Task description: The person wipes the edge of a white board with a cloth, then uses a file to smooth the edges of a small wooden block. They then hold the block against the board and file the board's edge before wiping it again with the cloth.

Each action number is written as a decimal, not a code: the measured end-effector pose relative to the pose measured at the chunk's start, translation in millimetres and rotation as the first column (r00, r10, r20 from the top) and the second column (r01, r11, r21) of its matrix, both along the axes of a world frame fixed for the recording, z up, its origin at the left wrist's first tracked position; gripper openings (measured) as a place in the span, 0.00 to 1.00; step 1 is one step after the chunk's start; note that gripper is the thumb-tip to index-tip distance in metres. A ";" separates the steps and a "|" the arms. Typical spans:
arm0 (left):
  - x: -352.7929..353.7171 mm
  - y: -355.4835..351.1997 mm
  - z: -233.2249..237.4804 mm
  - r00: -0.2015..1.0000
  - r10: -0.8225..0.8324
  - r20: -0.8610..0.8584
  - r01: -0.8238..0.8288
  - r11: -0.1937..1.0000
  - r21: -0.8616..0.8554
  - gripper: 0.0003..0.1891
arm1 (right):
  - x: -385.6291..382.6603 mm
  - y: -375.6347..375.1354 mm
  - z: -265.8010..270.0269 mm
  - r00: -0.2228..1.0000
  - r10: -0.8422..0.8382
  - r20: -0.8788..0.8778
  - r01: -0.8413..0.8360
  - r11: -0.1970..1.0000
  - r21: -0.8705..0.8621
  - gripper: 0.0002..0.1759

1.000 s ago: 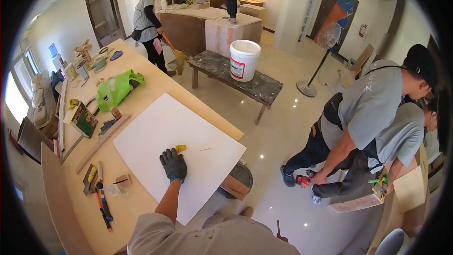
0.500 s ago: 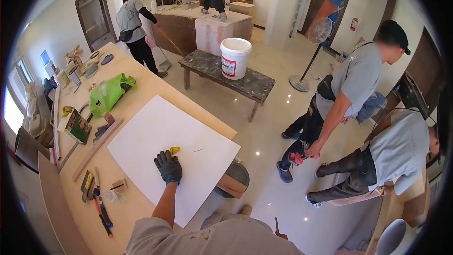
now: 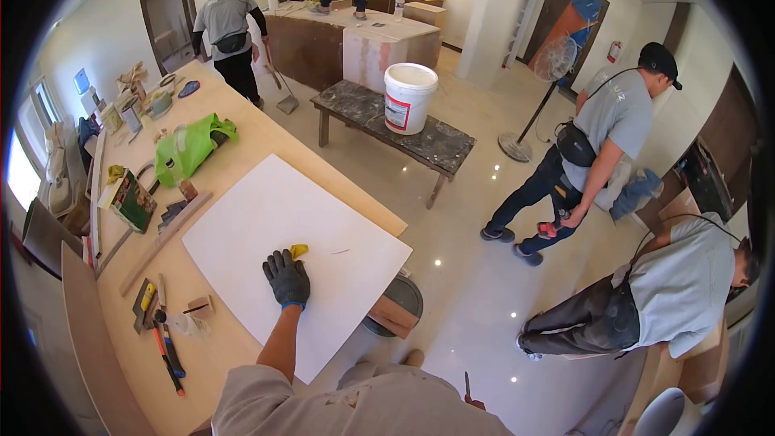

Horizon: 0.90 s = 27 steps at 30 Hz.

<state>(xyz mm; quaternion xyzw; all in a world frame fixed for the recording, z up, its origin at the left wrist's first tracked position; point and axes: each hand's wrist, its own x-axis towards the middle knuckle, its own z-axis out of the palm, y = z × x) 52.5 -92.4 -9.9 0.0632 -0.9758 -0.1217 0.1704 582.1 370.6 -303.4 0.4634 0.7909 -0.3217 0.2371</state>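
My left hand (image 3: 286, 278), in a dark glove with a blue cuff, lies flat with fingers spread on a white sheet (image 3: 323, 226). A small yellow piece (image 3: 299, 250) sits by its fingertips, and a short dark mark shows on the sheet to the right. At the bottom, my right hand (image 3: 476, 404) is only partly visible, closed on a thin pointed tool (image 3: 467, 385) held upright beside my body. The sheet rests on a light wooden table (image 3: 234, 355).
Hand tools (image 3: 167, 355), a wooden strip (image 3: 165, 242) and a green bag (image 3: 194, 149) lie on the table. Beyond stands a bench (image 3: 440, 148) with a white bucket (image 3: 409, 101). Two people (image 3: 613, 113) are at the right; others are farther back.
The person at the right with the red tool has stepped and turned. The person at the back left has shifted left. My left hand stays on the sheet; the view has shifted slightly.
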 end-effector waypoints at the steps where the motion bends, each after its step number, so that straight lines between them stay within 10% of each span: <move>1: -0.1 0.1 0.3 1.000 -0.001 -0.009 0.001 1.000 -0.002 0.26 | 0.7 0.7 -1.8 1.000 0.007 0.001 -0.007 1.000 0.008 0.41; 15: -2.3 -0.6 -3.3 1.000 0.004 -0.031 -0.004 1.000 -0.022 0.24 | -0.1 4.7 21.2 1.000 0.024 0.016 -0.024 1.000 0.006 0.42; 24: -7.0 -4.6 -15.8 0.995 0.009 0.097 -0.003 0.998 -0.069 0.24 | -30.7 -28.0 117.6 0.989 0.006 -0.148 -0.006 1.000 0.000 0.43; 27: -5.1 -2.2 -4.6 0.995 -0.033 0.091 0.032 0.999 0.009 0.21 | -49.5 -36.5 151.8 0.988 -0.143 0.050 0.144 0.990 -0.004 0.43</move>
